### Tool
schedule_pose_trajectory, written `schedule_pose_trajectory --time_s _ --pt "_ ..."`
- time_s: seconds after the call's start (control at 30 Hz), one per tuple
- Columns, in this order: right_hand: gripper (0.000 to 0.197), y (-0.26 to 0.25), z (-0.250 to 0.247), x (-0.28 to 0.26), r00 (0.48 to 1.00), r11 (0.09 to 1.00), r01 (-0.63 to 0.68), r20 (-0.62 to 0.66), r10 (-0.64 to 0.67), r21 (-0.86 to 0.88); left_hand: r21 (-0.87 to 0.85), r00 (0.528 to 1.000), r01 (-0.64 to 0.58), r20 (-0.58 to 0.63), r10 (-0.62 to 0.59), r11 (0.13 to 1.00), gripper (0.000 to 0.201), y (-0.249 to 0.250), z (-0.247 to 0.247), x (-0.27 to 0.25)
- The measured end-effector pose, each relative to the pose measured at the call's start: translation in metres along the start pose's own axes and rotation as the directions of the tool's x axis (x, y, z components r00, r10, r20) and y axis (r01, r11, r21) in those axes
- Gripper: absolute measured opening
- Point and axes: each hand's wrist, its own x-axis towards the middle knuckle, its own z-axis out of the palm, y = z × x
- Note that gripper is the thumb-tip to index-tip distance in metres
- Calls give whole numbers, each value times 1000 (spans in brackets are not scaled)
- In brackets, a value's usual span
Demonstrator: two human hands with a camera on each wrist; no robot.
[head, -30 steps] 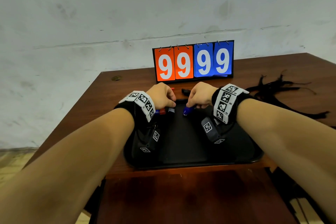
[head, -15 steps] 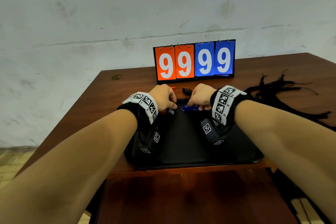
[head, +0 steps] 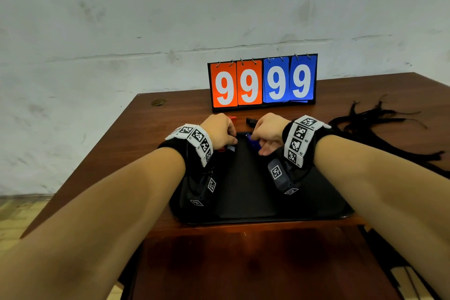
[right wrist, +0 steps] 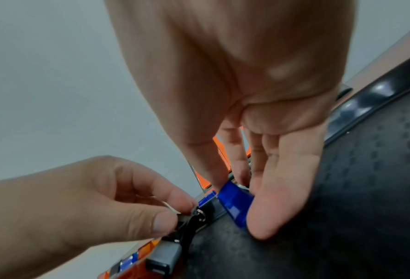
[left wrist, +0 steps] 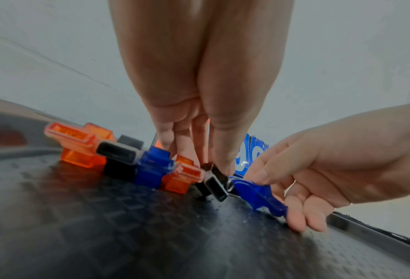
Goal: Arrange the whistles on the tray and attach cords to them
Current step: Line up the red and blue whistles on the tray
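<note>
Along the far edge of the black tray (head: 243,190) stands a row of whistles: orange (left wrist: 79,149), black (left wrist: 120,158), blue (left wrist: 153,166) and orange (left wrist: 182,177). At the row's right end my left hand (left wrist: 213,166) pinches a black whistle (left wrist: 214,184) by its ring end. Beside it my right hand (right wrist: 237,198) holds a blue whistle (right wrist: 235,203) between thumb and fingers, low on the tray (right wrist: 366,188). In the head view both hands (head: 229,141) (head: 260,148) meet at the tray's far rim, with the blue whistle (head: 253,143) between them.
A bundle of black cords (head: 377,129) lies on the wooden table (head: 170,114) to the right. A scoreboard (head: 263,83) reading 9999 stands just beyond the tray. A black whistle (head: 250,121) and a red one (head: 232,118) lie on the table in front of it.
My right hand has turned the blue whistle and nudged it a little toward the tray's far edge. My left hand has stayed at the row of whistles.
</note>
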Motion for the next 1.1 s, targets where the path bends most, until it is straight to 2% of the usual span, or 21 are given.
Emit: schedule_pose_trajectory --time_s 0.23,0.47,0.63,0.73,0.87,1.0,1.1 --pt "26 -8 10 4 1000 996 3 20 -1 -92 34 999 42 -13 -42 999 15 -1 -2 -2" --pt "26 -8 14 9 998 998 61 29 -60 -19 -26 993 109 -35 -109 994 17 -8 -18 -10" --pt "23 -17 22 6 996 996 84 38 -84 -2 27 983 161 88 -163 987 23 -25 -31 -20" --pt "19 -19 24 3 991 992 125 42 -124 -2 36 975 148 164 -152 988 37 -27 -31 -23" --pt "18 -18 22 -1 983 983 181 46 -180 -18 33 970 123 207 -127 992 52 -25 -28 -25" --pt "36 -17 22 -3 958 958 267 133 -253 -104 89 974 105 190 -121 990 49 -25 -23 -23" --pt "46 -17 26 -2 947 931 313 130 -292 -186 88 978 102 174 -116 991 48 -24 -21 -24"
